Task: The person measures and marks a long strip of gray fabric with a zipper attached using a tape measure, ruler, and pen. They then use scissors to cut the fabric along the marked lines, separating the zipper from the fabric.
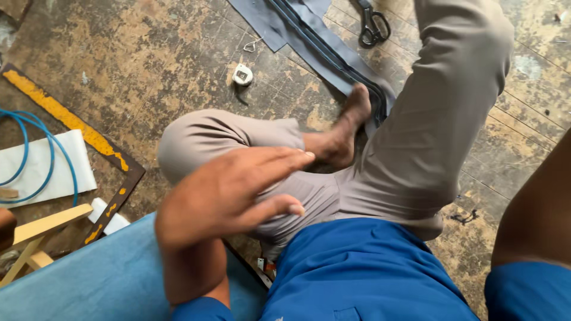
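Plainly, head view: one camera, looking down at a person seated on a worn floor.
Left hand: fingers spread open, gripping nothing, blurred, hovering over the bent knee.
Right hand: out of frame; only the forearm shows, so its fingers cannot be told.
Nearest thing: the knee just beyond the fingertips; the bare foot just past them.
Further off: tape measure, grey fabric, scissors, well beyond the fingers.
Handling: judged, a steady open palm suits best.
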